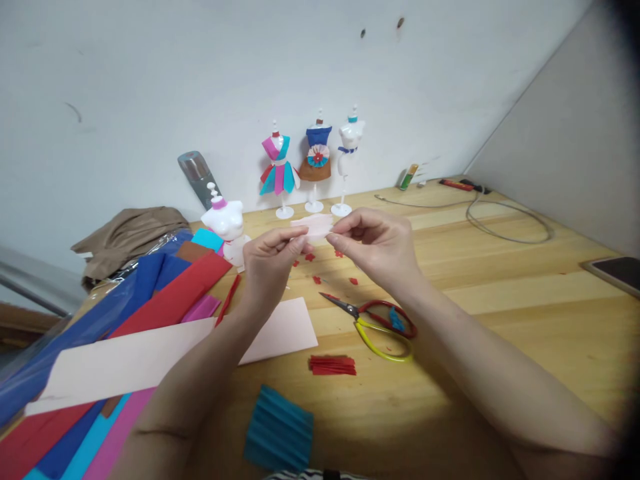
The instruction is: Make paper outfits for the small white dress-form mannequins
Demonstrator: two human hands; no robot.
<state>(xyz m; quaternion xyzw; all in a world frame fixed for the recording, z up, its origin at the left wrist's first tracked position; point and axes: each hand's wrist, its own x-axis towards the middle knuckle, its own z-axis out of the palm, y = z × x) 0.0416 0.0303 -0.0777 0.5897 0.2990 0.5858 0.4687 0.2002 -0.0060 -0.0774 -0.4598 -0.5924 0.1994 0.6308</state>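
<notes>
Between my two hands a small pale pink paper strip [315,225] is stretched above the table. My left hand [275,257] pinches its left end, and my right hand [375,243] pinches its right end. Below the hands lie scissors [356,312] with one red and one yellow handle, a pleated red paper piece [333,365] and a pleated teal paper piece [280,428]. Small red paper flowers [317,280] are scattered under the strip. A larger pale pink sheet [283,331] lies beneath my left forearm.
Three small mannequins [315,170] stand near the wall; another mannequin [225,220] is nearer, left. Coloured papers [175,293] are piled at left beside a brown cloth [135,233]. At right are a cable [500,233], a glue stick [410,177] and a phone [617,272].
</notes>
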